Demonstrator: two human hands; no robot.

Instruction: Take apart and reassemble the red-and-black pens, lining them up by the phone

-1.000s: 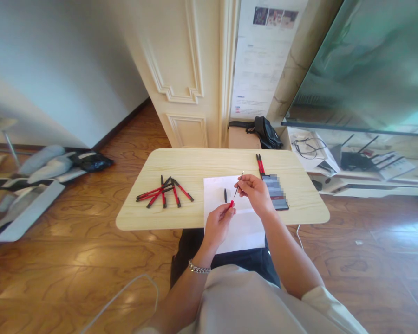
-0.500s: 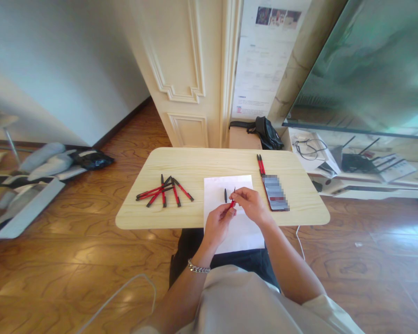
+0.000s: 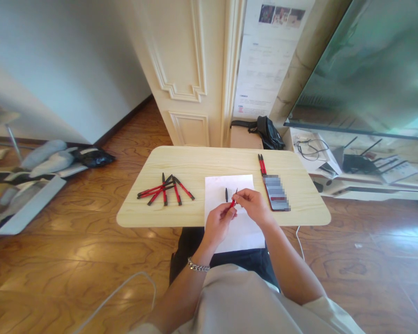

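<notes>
Over a white sheet of paper (image 3: 242,232), my left hand (image 3: 218,222) is closed round a red pen barrel (image 3: 232,204). The fingers of my right hand (image 3: 252,204) pinch a thin pen refill (image 3: 236,190) at the barrel's upper end, its dark tip pointing up. How deep the refill sits in the barrel is hidden by the fingers. A small black pen piece (image 3: 226,195) lies on the paper, just beyond my left hand. To the left, several red and black pens (image 3: 165,190) lie crossed in a loose pile.
Right of my hands, a phone (image 3: 277,194) lies on the pale wooden table (image 3: 209,160), with two red and black pens (image 3: 262,164) at its far end. A black bag (image 3: 266,132) rests on a box behind the table. A white cable (image 3: 299,243) hangs at the right.
Both hands stay over the paper with the same hold on the barrel and refill. The whole view has shifted slightly; the things on the table have not visibly moved.
</notes>
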